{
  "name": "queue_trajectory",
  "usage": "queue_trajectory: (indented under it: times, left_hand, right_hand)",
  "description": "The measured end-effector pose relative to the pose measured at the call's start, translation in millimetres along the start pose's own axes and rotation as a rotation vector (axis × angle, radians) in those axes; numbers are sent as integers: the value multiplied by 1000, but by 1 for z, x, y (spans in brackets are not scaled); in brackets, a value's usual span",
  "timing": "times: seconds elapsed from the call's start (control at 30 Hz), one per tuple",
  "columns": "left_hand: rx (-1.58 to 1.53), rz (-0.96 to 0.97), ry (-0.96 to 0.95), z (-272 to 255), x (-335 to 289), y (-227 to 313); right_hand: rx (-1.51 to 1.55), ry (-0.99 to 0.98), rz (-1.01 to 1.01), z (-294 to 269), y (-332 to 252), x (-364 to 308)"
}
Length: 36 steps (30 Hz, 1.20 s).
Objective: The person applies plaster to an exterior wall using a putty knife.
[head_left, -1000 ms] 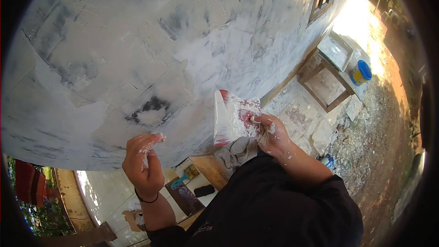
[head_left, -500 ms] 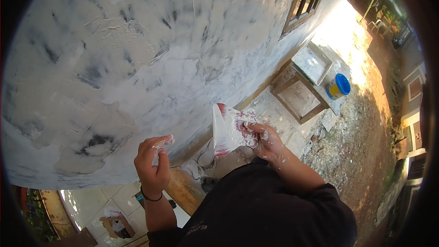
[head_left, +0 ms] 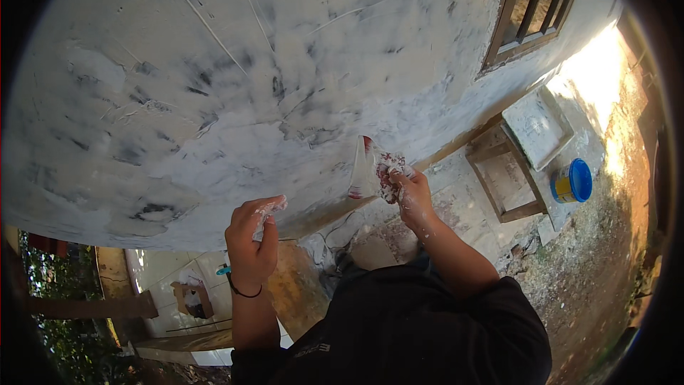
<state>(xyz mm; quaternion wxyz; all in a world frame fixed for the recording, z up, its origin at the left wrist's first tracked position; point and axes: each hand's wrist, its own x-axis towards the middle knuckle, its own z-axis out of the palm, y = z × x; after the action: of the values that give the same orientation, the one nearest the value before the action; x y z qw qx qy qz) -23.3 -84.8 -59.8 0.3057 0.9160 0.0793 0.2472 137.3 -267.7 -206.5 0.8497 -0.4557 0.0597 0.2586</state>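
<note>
Red is showing at both corners of the broad, white-smeared, flat-bladed scraper (head_left: pixel 364 171) that we are gripping in our right hand (head_left: pixel 415 199). From that hand the blade is pointing toward ten o'clock, and its wide edge, the longest line on it, is running roughly from twelve to six o'clock. Behind it, the grey-and-white, patchily coated wall (head_left: pixel 235 135) is filling our view from nine o'clock round to one; we cannot tell whether the edge is touching it or standing just apart. From our left hand (head_left: pixel 253 239) the scraper is lying toward two o'clock, well apart, so the right hand is the nearer one.

Our right thumb is pressing on the crusted near end of the scraper, with the fingers closing beneath it. Our left hand is holding nothing that we can see: its fingers are curling loosely, its thumb is standing a little away from them, and white, wet-looking paste (head_left: pixel 274 207) is coating the fingertips. A thin black band (head_left: pixel 244 289) is circling that wrist.

Toward two o'clock from the right hand, a shallow, whitened rectangular tray (head_left: pixel 539 128) is resting on a low wooden table (head_left: pixel 523 210); near it, toward three o'clock, a blue-and-yellow round bucket (head_left: pixel 572 182) is standing.
</note>
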Motion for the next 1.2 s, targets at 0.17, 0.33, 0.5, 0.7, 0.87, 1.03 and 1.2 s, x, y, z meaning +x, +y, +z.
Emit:
queue_trajectory:
  times: [0.17, 0.33, 0.5, 0.7, 0.87, 1.03, 1.2]
  left_hand:
    - [67, -33, -46, -31, -13, -34]
    - [60, -55, -133, -66, -27, -65]
    - [73, -10, -207, -101, -53, -104]
    - [38, -78, -196, -132, -68, -128]
    - [-14, 49, -216, -135, -57, -132]
    - [-99, 154, -141, -135, -55, -134]
    - [-134, 145, -122, -134, -54, -138]
  right_hand:
    - [12, 175, 33, 39, 84, -8]
    - [6, 277, 46, 132, 125, -6]
    - [-261, 399, -95, 216, 122, 3]
    - [-461, 407, -209, 254, 124, -11]
    - [-579, 205, -460, 271, 121, -46]
    - [-416, -93, -273, 239, 109, -97]
    - [-23, -170, -143, 187, 116, -102]
